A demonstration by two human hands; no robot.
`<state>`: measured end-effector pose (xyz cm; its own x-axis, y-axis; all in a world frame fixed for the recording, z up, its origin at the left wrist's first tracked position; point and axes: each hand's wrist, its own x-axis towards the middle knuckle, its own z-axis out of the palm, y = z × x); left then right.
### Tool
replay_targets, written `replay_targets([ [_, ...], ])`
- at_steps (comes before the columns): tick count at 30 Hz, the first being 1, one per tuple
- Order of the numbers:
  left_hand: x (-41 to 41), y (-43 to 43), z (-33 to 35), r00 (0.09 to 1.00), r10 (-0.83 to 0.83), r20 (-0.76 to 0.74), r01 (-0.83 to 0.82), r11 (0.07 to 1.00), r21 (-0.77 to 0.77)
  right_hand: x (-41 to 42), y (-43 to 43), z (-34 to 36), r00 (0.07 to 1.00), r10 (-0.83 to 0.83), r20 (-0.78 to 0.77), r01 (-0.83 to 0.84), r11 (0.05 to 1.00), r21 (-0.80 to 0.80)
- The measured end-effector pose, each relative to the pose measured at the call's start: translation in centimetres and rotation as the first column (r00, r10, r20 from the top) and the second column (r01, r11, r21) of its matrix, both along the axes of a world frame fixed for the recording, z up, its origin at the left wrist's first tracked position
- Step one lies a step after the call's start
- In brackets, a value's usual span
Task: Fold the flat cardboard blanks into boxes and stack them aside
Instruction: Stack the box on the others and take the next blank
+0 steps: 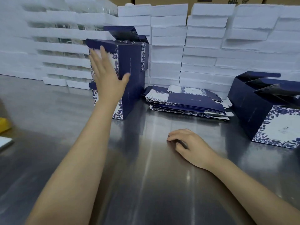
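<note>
- Brushed steel table [146,184]: lies under the pile of flat navy-and-white floral cardboard blanks [186,103], which serves as landmark here.
- Wall of stacked white foam trays [203,51]: directly behind the pile, running far to its left and right. Brown corrugated cartons [162,0] show above that wall.
- Folded navy box with white floral panel, right [259,114]: on the table to the right of the pile, near it but apart, top flaps open and loose.
- Tall upright navy box with blue-flower border [129,70]: just left of the pile, standing on end on the table. A 2nd navy box with raised flaps [120,32] stands close behind it, partly hidden.
- The pile itself: several blanks lying flat, edges fanned unevenly, against the foot of the foam wall.
- Left hand [107,75]: left of the pile, laid flat on the tall box's white floral face. 4 fingers straight and spread, tips blurred; thumb stretched out across the corner onto the navy side. Pressing, not curled round anything.
- Right hand [188,143]: in front of the pile, on the person's side, well apart from it. Palm down on the steel, fingers loosely curled, tips touching the table, holding nothing.
- Yellow object [4,125] and flat white sheet edge [4,142]: far left of the pile, at the table's edge, cut off by the frame.
</note>
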<state>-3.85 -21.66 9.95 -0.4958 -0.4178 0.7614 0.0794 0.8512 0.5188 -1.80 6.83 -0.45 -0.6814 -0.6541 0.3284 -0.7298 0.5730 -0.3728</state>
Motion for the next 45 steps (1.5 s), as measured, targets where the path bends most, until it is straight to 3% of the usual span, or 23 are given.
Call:
replay_targets([
  [3, -0.5, 0.4, -2.4, 0.991, 0.029, 0.127, -0.033, 0.999, 0.029, 0.0, 0.0, 0.1, 1.000, 0.009, 0.010, -0.008, 1.000, -0.005],
  [10, -1.2, 1.3, -3.1, 0.973, 0.138, 0.184, -0.169, 0.971, 0.168, -0.1, 0.0, 0.1, 1.000, 0.024, 0.006, -0.023, 1.000, -0.014],
  [16, -1.3, 1.8, -3.1, 0.973, 0.130, 0.191, -0.158, 0.977, 0.142, -0.5, 0.0, -0.1, 1.000, 0.014, 0.014, -0.014, 1.000, -0.019],
  [19, -0.7, 3.7, -3.4, 0.972, 0.200, 0.119, -0.203, 0.979, 0.014, -0.6, -0.1, 0.2, 1.000, -0.007, 0.006, 0.007, 1.000, -0.011],
  [22, 0.2, 7.9, -5.2, 0.996, 0.064, 0.061, -0.052, 0.981, -0.184, -0.8, 0.0, 0.5, 0.994, -0.110, -0.006, 0.110, 0.993, -0.042],
  [25, 1.3, 13.0, -7.2, 0.974, -0.110, 0.197, 0.158, 0.956, -0.247, -0.7, 0.2, 0.6, 0.966, -0.256, -0.023, 0.253, 0.963, -0.095],
  [26, 1.7, 14.5, -7.8, 0.960, -0.146, 0.239, 0.197, 0.959, -0.204, -0.6, 0.4, 0.7, 0.952, -0.302, -0.047, 0.298, 0.951, -0.081],
  [29, 3.1, 17.5, -9.1, 0.884, -0.304, 0.355, 0.283, 0.953, 0.111, -1.2, 1.3, 0.7, 0.888, -0.416, -0.195, 0.433, 0.900, 0.052],
  [30, 3.6, 18.2, -9.8, 0.849, -0.333, 0.410, 0.311, 0.943, 0.120, -1.6, 1.8, 0.7, 0.864, -0.465, -0.195, 0.484, 0.873, 0.061],
  [32, 4.4, 19.1, -11.0, 0.802, -0.338, 0.492, 0.379, 0.925, 0.018, -2.8, 2.8, 0.6, 0.816, -0.562, -0.137, 0.572, 0.819, 0.044],
  [35, 4.7, 19.4, -11.5, 0.813, -0.325, 0.483, 0.419, 0.903, -0.098, -4.5, 3.1, 0.3, 0.779, -0.606, -0.164, 0.619, 0.784, 0.042],
  [42, 3.8, 19.6, -11.2, 0.791, -0.341, 0.508, 0.425, 0.904, -0.054, -7.5, 2.1, 0.4, 0.768, -0.611, -0.193, 0.633, 0.771, 0.074],
  [45, 3.7, 19.6, -11.2, 0.792, -0.319, 0.521, 0.400, 0.915, -0.048, -8.6, 2.1, 0.2, 0.773, -0.621, -0.132, 0.633, 0.770, 0.083],
])
